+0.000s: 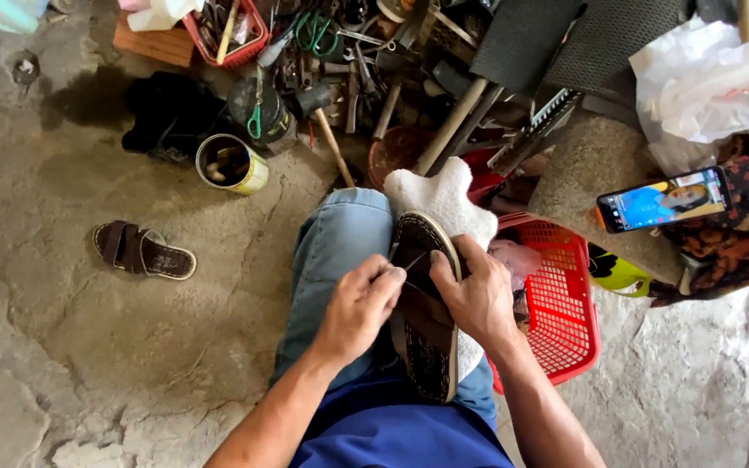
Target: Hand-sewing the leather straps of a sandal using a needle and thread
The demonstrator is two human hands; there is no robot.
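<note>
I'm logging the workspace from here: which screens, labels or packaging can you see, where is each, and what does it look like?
Phone: lying at the right on patterned cloth, a dark slab, its screen lit blue with a picture of a person.
Tin can: on the floor left of the knee, open, with a yellow-green label band.
White plastic bag: top right, crumpled, with a faint red print.

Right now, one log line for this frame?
left hand: pinching at sandal strap | right hand: steadying sandal edge | sandal: on lap over white cloth | red basket: beside right knee | second sandal: on floor
</note>
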